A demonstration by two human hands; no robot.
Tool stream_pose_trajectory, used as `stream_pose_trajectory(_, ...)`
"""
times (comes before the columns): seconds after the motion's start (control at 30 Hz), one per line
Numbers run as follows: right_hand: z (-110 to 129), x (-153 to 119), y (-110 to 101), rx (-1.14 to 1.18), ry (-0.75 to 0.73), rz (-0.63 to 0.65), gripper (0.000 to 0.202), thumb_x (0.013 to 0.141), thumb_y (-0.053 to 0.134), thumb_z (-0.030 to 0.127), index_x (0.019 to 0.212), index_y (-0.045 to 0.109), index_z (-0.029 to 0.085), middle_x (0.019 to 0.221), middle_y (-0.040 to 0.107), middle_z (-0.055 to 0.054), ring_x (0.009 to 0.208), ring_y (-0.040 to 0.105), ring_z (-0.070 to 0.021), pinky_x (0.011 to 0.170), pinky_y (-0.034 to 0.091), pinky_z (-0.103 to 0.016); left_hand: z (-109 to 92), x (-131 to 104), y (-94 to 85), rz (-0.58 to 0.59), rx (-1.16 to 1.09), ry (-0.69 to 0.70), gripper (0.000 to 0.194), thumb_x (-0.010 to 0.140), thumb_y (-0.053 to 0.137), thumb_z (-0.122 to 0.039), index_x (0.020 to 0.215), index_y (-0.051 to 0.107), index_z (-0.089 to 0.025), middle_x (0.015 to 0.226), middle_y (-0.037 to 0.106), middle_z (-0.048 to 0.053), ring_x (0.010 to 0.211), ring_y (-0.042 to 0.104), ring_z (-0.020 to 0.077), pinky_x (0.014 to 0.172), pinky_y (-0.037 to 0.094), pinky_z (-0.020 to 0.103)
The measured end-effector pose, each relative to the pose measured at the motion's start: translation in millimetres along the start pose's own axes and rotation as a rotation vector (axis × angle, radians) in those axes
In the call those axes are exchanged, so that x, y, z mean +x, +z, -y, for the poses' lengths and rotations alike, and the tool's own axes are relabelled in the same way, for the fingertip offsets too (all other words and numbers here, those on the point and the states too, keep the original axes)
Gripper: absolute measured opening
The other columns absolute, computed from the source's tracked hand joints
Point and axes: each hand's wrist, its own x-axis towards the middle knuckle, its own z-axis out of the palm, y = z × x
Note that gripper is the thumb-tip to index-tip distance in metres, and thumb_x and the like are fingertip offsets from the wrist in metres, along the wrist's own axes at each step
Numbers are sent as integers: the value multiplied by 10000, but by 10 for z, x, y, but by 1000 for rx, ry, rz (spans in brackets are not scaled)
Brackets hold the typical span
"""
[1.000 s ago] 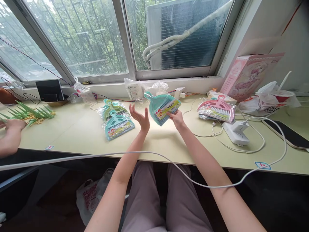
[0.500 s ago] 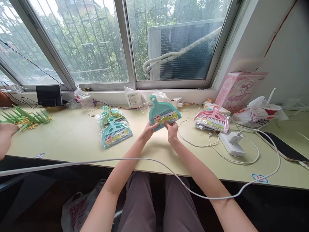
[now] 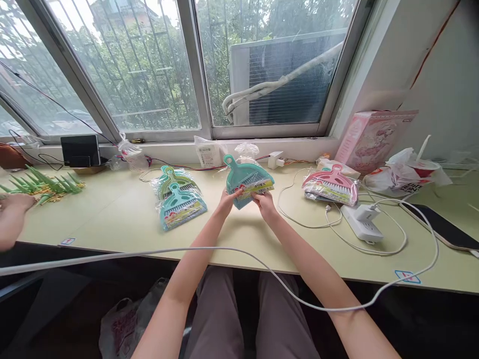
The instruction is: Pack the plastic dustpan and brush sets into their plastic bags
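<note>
A teal mini dustpan-and-brush set [image 3: 247, 175] with a yellow label is held up above the table, tilted, its looped handle pointing up and left. My left hand [image 3: 227, 201] grips its lower left edge, the thumb over the front. On its lower right side, my right hand [image 3: 265, 202] is closed with the thumb near the label. To the left lie several wrapped dustpan-and-brush sets [image 3: 182, 208] in green and teal, overlapping. Off to the right rests a small pile topped by a pink dustpan-and-brush set [image 3: 332, 183].
A white cable [image 3: 239, 251] crosses in front of my forearms. Right of me are a power strip [image 3: 362, 224], a black tablet-like device [image 3: 437, 224], a plastic bag [image 3: 400, 174] and a pink box [image 3: 377, 139]. At far left another person's hand [image 3: 18, 204] touches green artificial plants [image 3: 45, 184].
The teal set in my hands has shifted slightly left and tipped, its label tilting differently. The other person's hand at far left has moved a little right toward the plants.
</note>
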Motion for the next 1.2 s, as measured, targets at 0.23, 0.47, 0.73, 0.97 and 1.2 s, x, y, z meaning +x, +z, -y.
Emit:
stream_pose_trajectory(0.23,81,60,-35,54,136,4,123,897,537,320,971,590,238,919,720,-14,798,701,-179,717,634,-372,39,26,-28,-41,8,-13,645,496,952,-382,1042,690,-161,1001,763,97,1081,682,337,1007,495,497)
stream_pose_trajectory(0.47,3,153,-129,-64,41,-88,170,794,598,279,950,542,243,885,666,19,765,642,-139,623,569,-253,88,18,21,-22,8,-7,920,510,955,-362,1322,553,-208,1078,746,95,1147,654,325,1017,484,473)
stream_pose_trajectory(0.73,-130,169,-85,-25,-17,-172,262,776,544,285,1023,460,263,976,638,6,825,640,-136,636,555,-252,88,0,8,-50,-50,32,966,562,934,-371,1399,464,-256,1232,691,89,1234,603,311,1078,449,466)
stream_pose_trajectory(0.97,-159,140,-118,-130,-97,-380,554,822,468,231,1355,324,275,1185,643,-78,972,674,-184,837,571,-374,148,-41,78,-2,-17,-3,1056,558,934,-307,1459,382,-313,1329,619,79,1299,547,319,1115,429,509)
stream_pose_trajectory(1.2,-56,-9,-74,-358,-403,-361,528,862,459,248,1373,331,295,1147,662,-65,938,668,-184,856,512,-354,119,-83,166,35,40,34,1109,497,951,-260,1446,380,-312,1425,547,99,1389,454,355,1144,392,536)
